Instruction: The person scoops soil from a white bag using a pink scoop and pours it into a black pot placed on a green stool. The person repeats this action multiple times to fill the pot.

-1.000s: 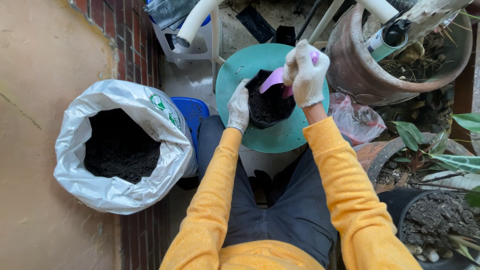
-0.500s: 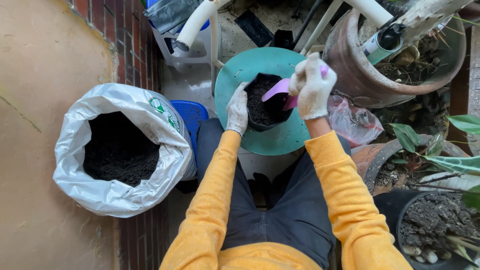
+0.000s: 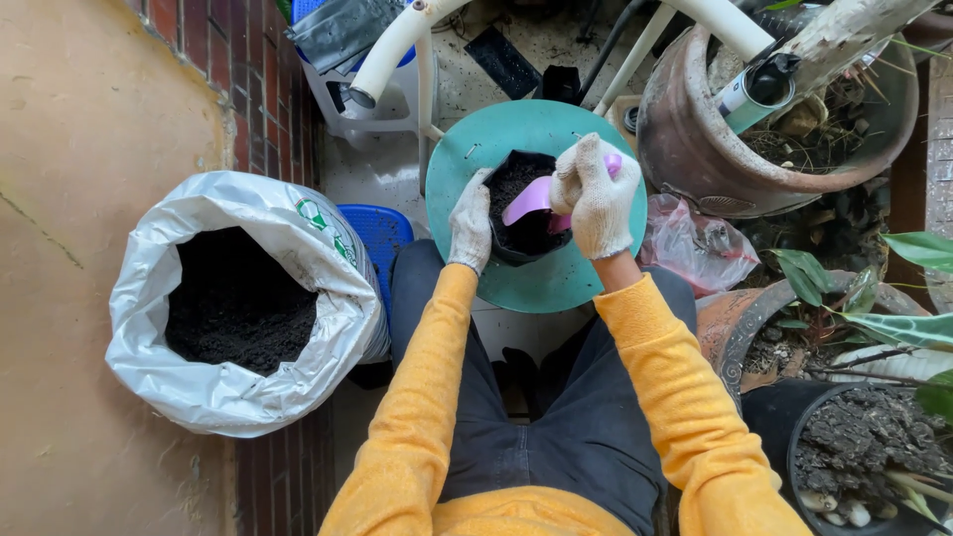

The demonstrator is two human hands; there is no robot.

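The right hand (image 3: 599,199) has its grip closed round a pink scoop (image 3: 529,199) — blade over the small black pot (image 3: 526,213) at the teal stool's (image 3: 596,288) centre — while the left hand (image 3: 470,223) clasps the pot's left rim.

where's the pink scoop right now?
Head view, upper centre: the pink scoop is in the gloved right hand, over the small black pot on the teal round stool.

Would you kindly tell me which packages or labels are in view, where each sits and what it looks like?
White sack: left of the person, open, holding dark soil, green mark on its rim.
Clear plastic bag: right of the teal stool, crumpled.
Spray can: upper right, teal and white, black cap.
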